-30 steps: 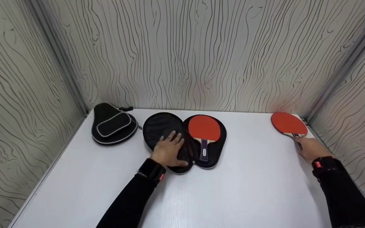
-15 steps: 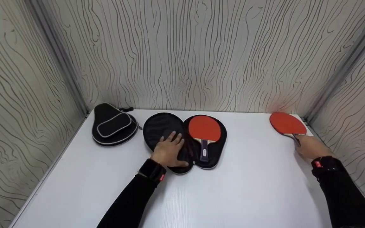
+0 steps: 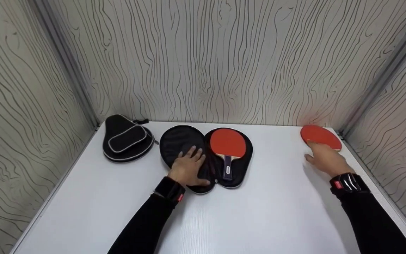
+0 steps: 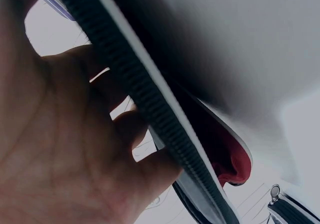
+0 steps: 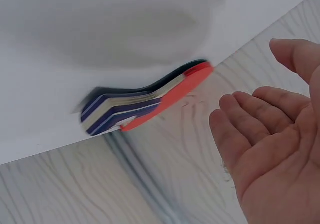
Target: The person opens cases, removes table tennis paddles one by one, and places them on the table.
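Two black sleeves reach in from the near edge over the white counter (image 3: 245, 218), each with a dark band at the wrist. The left hand (image 3: 188, 168) lies flat, fingers straight and a little spread, pressing on the empty left half of an open case (image 3: 179, 141); the left wrist view shows the same hand under the case's ribbed zip edge (image 4: 150, 114), with a sliver of red rubber beyond it. The case lies spread in two round halves near the middle of the counter, and its right half holds a paddle (image 3: 228, 144), red face up, with the dark handle pointing toward the near edge. The right hand (image 3: 324, 158) hangs over the right side of the counter, well apart from the left one, fingers loose and slightly bent, gripping nothing; the right wrist view shows its palm (image 5: 272, 144) bare and the fingers relaxed. Just past its fingertips lies a second paddle (image 3: 321, 137), red face up, in the far right corner beside the wall; in the head view the hand covers the handle, so I cannot tell there whether they touch, while the right wrist view shows the striped handle (image 5: 122, 111) and red blade apart from the hand. Farther left, near the far left corner, rests a closed case (image 3: 125, 138), black with pale piping and a zipped pocket on top. Wood-grain walls (image 3: 203, 60) stand behind and at both sides of the counter.
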`<state>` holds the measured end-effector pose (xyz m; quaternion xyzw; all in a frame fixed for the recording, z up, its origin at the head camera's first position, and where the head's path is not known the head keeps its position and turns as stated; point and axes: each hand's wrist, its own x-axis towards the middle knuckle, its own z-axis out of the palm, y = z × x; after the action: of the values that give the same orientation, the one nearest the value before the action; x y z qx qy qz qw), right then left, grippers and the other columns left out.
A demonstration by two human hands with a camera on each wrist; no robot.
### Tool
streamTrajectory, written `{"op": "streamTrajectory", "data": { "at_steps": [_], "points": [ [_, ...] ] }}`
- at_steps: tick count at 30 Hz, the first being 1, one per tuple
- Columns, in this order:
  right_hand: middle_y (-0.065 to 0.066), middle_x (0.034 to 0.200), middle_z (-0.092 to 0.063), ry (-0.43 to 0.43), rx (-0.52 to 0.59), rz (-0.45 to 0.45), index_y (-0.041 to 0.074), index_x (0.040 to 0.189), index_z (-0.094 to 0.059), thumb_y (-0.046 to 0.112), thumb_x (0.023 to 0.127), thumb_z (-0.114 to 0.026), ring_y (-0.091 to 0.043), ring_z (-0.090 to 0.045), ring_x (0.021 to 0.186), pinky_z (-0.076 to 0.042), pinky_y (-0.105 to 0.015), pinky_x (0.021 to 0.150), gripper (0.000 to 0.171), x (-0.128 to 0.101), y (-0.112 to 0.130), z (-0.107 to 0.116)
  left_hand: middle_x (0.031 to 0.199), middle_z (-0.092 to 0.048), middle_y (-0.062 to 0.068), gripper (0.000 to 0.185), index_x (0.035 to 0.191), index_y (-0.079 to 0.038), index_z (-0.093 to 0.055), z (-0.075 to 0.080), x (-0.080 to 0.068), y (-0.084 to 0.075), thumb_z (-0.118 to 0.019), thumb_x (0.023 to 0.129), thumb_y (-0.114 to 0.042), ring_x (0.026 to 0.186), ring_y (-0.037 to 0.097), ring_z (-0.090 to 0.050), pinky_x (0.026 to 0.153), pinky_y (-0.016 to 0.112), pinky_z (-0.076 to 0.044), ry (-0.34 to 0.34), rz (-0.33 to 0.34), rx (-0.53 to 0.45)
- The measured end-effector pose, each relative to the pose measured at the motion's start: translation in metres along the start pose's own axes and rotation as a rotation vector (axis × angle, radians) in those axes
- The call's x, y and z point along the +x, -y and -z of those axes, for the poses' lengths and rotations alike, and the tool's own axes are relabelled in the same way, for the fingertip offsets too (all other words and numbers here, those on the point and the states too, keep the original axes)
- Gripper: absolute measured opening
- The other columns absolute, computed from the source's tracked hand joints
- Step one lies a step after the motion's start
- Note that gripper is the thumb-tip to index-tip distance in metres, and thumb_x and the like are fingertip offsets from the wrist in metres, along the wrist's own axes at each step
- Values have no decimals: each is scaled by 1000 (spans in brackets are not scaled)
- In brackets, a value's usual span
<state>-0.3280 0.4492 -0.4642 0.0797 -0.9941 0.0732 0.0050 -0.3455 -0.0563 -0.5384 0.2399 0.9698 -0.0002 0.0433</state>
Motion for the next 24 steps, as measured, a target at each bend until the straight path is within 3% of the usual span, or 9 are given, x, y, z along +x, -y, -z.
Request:
{"op": "streamTrajectory", "data": {
  "at_steps": [5,12,19,24],
  "points": [
    [-48,157,-62,-89,-24,103,-26,158,-52,6,108,-77,-65,-64,147,-56,-75,122,65,4,27,-2,197,-30,5,117,185,-20,-39,-5,3,2,-74,96,-89,187,31,-20,147,66,-33,1,-4,2],
    [-45,151,-69,-203,-60,208,-21,155,-59,4,105,-82,-59,-73,139,-63,-69,115,61,6,62,-8,197,-29,3,117,186,-22,-38,-10,8,5,-73,97,-90,187,29,-18,148,66,-32,3,-9,-3],
    [-37,151,-74,-252,-144,259,-12,157,-64,8,103,-86,-53,-79,132,-71,-62,99,61,4,94,-16,197,-29,4,118,185,-21,-39,-7,6,4,-73,96,-90,187,31,-19,149,65,-30,9,-3,11],
    [-32,152,-76,-253,-138,290,-7,157,-67,8,103,-87,-50,-79,135,-71,-63,103,59,3,116,-22,196,-34,3,117,185,-23,-41,-1,2,0,-71,96,-93,185,29,-26,150,58,-31,-7,7,99]
  ]
}}
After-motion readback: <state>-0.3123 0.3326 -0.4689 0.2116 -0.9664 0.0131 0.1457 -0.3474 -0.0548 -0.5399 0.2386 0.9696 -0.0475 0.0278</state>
